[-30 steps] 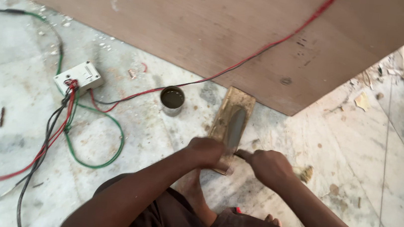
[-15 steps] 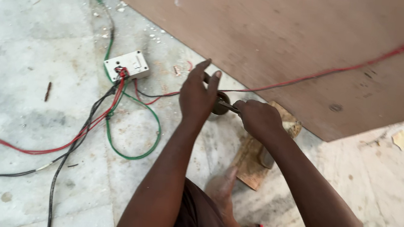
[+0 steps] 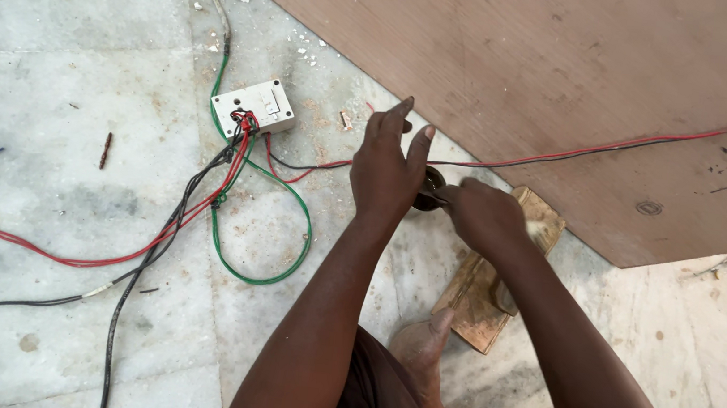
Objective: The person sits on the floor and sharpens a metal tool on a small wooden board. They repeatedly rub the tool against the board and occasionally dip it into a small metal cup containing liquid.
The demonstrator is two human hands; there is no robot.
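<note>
Small round dark container [image 3: 427,189] on the pale marble floor [image 3: 58,109], between both hands.
Left hand [image 3: 390,169] rests beside it, fingers extended, grasping nothing; right hand [image 3: 481,215] is clenched, its contents hidden. A flat wooden block [image 3: 483,308] and white switch box [image 3: 254,107] lie nearby.

Pale, dusty marble floor [image 3: 63,64] under a large brown plywood sheet [image 3: 532,60].
</note>
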